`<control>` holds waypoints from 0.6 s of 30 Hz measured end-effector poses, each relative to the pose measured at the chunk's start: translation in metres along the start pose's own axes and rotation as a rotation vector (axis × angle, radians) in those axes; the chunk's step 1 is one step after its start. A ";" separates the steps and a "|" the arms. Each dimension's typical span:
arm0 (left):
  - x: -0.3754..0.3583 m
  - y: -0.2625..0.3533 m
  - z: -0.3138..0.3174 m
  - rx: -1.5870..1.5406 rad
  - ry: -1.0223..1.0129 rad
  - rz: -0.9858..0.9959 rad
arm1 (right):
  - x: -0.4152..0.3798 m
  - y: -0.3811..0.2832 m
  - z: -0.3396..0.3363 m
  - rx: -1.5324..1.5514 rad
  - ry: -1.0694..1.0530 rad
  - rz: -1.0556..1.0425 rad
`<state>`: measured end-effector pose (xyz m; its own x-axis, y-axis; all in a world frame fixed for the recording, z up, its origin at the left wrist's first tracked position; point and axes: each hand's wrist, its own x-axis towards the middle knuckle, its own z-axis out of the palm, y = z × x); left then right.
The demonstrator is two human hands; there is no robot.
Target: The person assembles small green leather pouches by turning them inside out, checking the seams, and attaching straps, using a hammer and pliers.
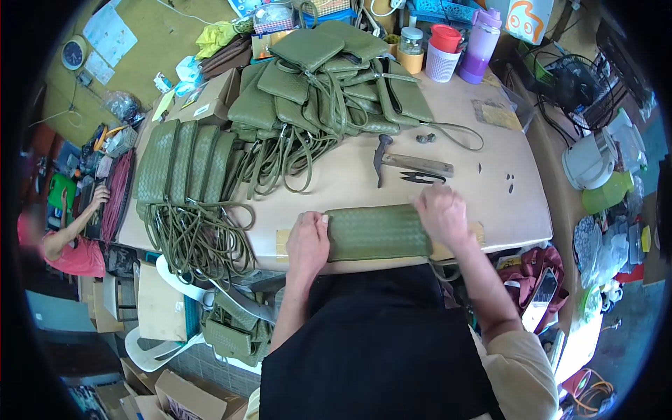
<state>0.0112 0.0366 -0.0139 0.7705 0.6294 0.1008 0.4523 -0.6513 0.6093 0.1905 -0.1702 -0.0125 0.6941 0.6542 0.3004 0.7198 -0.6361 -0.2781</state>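
A flat olive-green pouch [378,232] with a woven pattern lies lengthwise at the table's front edge. My left hand [308,241] grips its left end, thumb on top. At the pouch's right end my right hand [444,215] is closed over the upper corner; its fingertips are partly hidden. A thin green strap [442,273] hangs below that end, over the table edge. Just beyond the pouch lie a hammer [416,164] with a wooden handle and small black thread snips [421,178].
Green pouches are heaped at the back [287,84]; a neat row [185,161] stands at left, straps dangling. A purple bottle [481,45], a red-lidded cup [444,52] and a jar [411,50] line the back edge. Another person [73,241] is at far left.
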 end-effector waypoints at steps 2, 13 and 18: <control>0.002 -0.005 0.014 -0.053 0.060 0.042 | -0.021 -0.004 0.013 0.059 0.057 -0.039; -0.034 0.031 -0.026 -0.444 0.437 0.232 | -0.036 -0.041 -0.001 0.636 -0.412 0.032; 0.008 0.012 -0.041 -0.503 0.360 0.043 | 0.004 -0.015 -0.007 0.528 0.052 0.035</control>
<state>0.0044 0.0513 0.0267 0.5436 0.7679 0.3388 0.0895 -0.4543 0.8863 0.1826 -0.1615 -0.0005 0.7260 0.6069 0.3235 0.6121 -0.3558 -0.7062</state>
